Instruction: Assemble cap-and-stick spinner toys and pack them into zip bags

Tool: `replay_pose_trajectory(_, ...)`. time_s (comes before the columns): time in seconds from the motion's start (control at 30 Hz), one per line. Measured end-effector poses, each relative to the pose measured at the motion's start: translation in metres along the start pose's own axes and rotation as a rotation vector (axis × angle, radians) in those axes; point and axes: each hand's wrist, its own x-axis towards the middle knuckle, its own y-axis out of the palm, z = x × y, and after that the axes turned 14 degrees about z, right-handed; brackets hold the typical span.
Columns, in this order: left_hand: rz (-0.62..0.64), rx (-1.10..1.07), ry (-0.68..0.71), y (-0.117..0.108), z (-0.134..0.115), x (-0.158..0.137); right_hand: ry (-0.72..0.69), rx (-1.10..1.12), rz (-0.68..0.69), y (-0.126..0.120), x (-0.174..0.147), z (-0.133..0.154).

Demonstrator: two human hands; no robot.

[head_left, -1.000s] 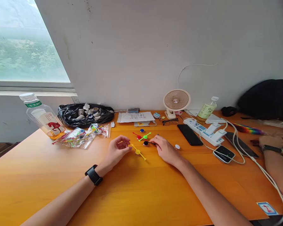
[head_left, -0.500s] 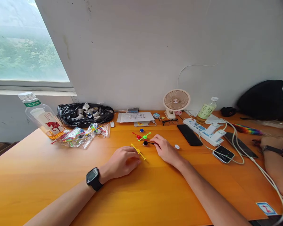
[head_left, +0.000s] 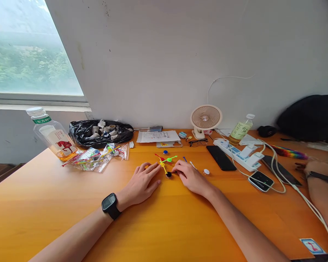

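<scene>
My left hand lies on the table with its fingers spread, the fingertips beside a yellow plastic arrow spinner. Close behind that arrow are a green arrow spinner and a partly covered red arrow spinner. A black arrow spinner with a round hub touches or nearly touches the yellow one. Its thin shaft runs to the pinched fingertips of my right hand. Behind those fingers show the tips of a blue pointer and a white pointer.
A blue disc and a white disc lie nearby. Plastic packets, a tilted-looking bottle and a black bag stand left. Right are a phone, a power strip, cables and another person's arm.
The yellow arrow spinner has moved away from me to the red and green ones. My left fingers have spread off it. The black spinner has come slightly nearer; blue and white pointers now show.
</scene>
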Motion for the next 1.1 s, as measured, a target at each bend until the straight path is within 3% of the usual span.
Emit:
replay_pose_trajectory(0.27, 0.010, 0.051, -0.018, 0.001, 0.000, -0.001, -0.034, -0.002, 0.099, 0.001, -0.003, 0.021)
replay_pose_trajectory(0.47, -0.049, -0.041, -0.030, -0.004, -0.003, 0.002, -0.085, 0.016, 0.145, 0.009, -0.003, 0.036)
replay_pose_trajectory(0.63, -0.099, -0.149, 0.038, -0.013, -0.013, 0.001, -0.034, -0.005, 0.106, 0.011, -0.001, 0.036)
replay_pose_trajectory(0.83, 0.023, -0.129, 0.199, -0.009, -0.014, 0.003, 0.005, -0.023, 0.045, 0.013, 0.002, 0.027)
replay_pose_trajectory(1.1, 0.018, -0.091, 0.167, -0.002, -0.006, 0.005, 0.075, -0.095, -0.054, 0.012, 0.005, 0.016)
